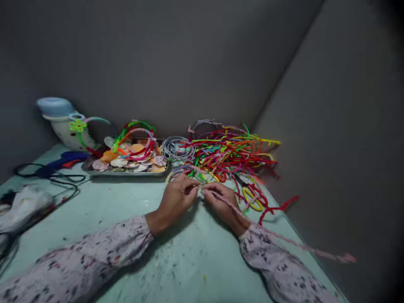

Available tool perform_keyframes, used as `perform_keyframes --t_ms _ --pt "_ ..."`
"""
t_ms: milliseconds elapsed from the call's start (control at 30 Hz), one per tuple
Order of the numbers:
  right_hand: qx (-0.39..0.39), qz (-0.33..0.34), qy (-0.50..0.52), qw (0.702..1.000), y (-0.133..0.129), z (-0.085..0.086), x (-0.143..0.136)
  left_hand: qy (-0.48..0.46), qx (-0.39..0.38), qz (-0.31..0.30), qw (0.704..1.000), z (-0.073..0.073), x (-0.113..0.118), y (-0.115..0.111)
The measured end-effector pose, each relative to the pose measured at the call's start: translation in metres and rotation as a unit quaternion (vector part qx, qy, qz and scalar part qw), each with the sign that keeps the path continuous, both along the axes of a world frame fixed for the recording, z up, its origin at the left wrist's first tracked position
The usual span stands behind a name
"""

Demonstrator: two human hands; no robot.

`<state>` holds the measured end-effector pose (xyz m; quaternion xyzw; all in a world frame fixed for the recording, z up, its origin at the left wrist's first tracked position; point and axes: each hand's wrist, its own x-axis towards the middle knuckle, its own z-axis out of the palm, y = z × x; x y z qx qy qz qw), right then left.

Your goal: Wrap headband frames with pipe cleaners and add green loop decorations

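Close together over the middle of the table, my left hand [177,197] and my right hand [222,202] meet at their fingertips. Thumb and forefinger of the right hand pinch a long pink pipe cleaner [299,245], whose tail runs back over the right wrist and past the forearm. The left fingers are pinched too, but what sits between them is too small to make out. Just beyond the fingertips lies a pale purple and pink pipe cleaner arc [186,168], partly covered by the left hand.
Behind the right hand spreads a tangled heap of coloured pipe cleaners [232,147], with yellow-handled scissors [252,200] at its near edge. A coil of grey wire [178,148] adjoins a metal tray [129,173] of seashells. A blue-topped container [58,107], black cable [59,179] and white bag [28,206] stand left.
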<state>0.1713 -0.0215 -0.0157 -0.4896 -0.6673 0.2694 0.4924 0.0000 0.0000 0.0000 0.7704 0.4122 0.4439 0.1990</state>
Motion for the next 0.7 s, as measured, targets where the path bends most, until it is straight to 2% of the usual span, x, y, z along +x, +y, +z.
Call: perform_keyframes --t_ms 500,700 --pt "0.045 -0.004 -0.022 0.999 0.0038 -0.0033 0.0012 0.059 0.05 -0.014 0.997 0.0001 -0.0022 -0.0006" --pt "0.051 -0.012 -0.025 0.998 0.0042 -0.003 0.0013 0.064 0.035 -0.01 0.997 0.0008 -0.0026 -0.0014"
